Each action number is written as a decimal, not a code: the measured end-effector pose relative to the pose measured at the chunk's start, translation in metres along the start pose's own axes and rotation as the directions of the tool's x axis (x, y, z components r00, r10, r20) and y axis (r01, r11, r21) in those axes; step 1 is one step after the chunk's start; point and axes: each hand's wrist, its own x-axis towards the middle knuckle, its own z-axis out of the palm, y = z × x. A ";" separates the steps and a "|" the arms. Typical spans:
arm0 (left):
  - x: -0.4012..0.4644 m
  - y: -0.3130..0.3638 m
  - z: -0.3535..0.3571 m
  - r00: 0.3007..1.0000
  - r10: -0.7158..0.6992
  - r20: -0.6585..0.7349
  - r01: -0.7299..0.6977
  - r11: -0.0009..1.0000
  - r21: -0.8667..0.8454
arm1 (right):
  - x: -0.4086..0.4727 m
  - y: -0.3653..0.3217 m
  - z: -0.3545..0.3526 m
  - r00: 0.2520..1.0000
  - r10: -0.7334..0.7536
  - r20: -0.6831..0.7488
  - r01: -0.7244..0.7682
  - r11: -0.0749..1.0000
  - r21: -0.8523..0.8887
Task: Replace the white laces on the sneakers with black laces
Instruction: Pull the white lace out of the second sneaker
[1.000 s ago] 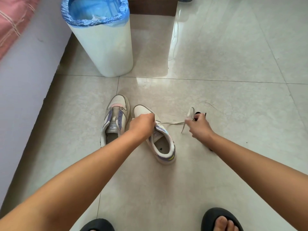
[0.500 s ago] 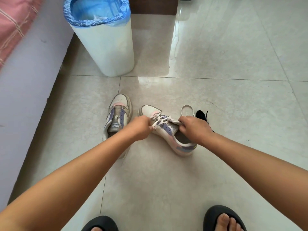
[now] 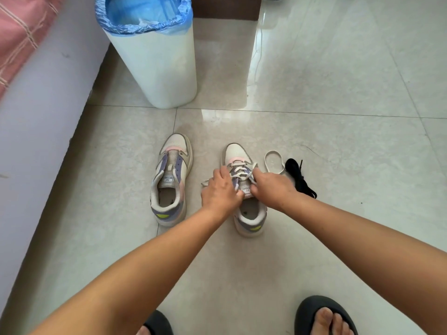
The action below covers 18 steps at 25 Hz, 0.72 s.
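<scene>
Glossy pale tile floor (image 3: 314, 93), seen from above. At centre, right sneaker (image 3: 244, 189) upright, toe toward 12 o'clock, white lace (image 3: 242, 171) crossed through its eyelets. Left hand (image 3: 221, 191) over its 9 o'clock side, fingers curled on the lace; a loose lace end trailing out at 9 o'clock from under the knuckles. Right hand (image 3: 272, 186) over the 3 o'clock side, fingers curled at the tongue, pinching lace there. Both forearms reaching in from 6 o'clock, wrists bent down. Left sneaker (image 3: 171, 180) just at 9 o'clock, unlaced, apart from the hands. Pulled white loop (image 3: 274, 162) and black lace (image 3: 300, 177) bunched at 2 o'clock, near the right wrist. Open tile beyond at 3 o'clock. Bin (image 3: 154, 56) at 11 o'clock, well apart. Bed edge (image 3: 36, 117) along 9 o'clock. Slippers (image 3: 312, 313) at 6 o'clock.
</scene>
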 end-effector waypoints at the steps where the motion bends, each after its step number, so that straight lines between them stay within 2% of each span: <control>1: 0.003 -0.006 -0.003 0.999 0.033 -0.012 -0.033 0.999 0.020 | -0.002 0.004 -0.001 1.000 0.013 0.014 -0.013 0.999 0.029; 3: 0.001 -0.021 -0.007 0.997 0.080 -0.005 -0.080 0.997 0.011 | -0.007 0.014 -0.002 0.998 0.025 0.056 -0.030 0.995 0.095; 6: -0.008 -0.040 -0.013 0.998 0.055 0.005 -0.054 0.996 -0.074 | -0.015 0.030 -0.005 0.994 0.061 0.088 -0.080 0.970 0.231; 7: -0.010 -0.046 -0.013 0.999 0.055 -0.004 -0.055 0.994 -0.092 | -0.018 0.033 -0.006 0.995 0.053 0.083 -0.073 0.960 0.271; 9: -0.010 -0.052 -0.009 0.987 0.160 -0.017 -0.161 0.985 -0.064 | -0.022 0.033 -0.003 0.999 -0.020 0.046 0.007 0.964 0.266; 11: -0.008 -0.052 -0.007 0.937 0.350 -0.017 -0.349 0.936 0.037 | -0.023 0.031 0.003 0.993 -0.108 -0.056 0.116 0.979 0.166; 13: -0.003 -0.053 -0.003 0.875 0.474 -0.102 -0.450 0.872 0.191 | -0.022 0.031 0.013 0.926 -0.262 -0.274 0.275 0.961 0.011; 15: -0.003 -0.048 -0.005 0.867 0.485 -0.111 -0.435 0.848 0.304 | -0.020 0.031 0.021 0.844 -0.356 -0.401 0.340 0.934 -0.112; 18: -0.003 -0.036 -0.005 0.926 0.374 0.042 -0.363 0.857 0.367 | -0.013 0.023 0.026 0.829 -0.373 -0.416 0.302 0.926 -0.227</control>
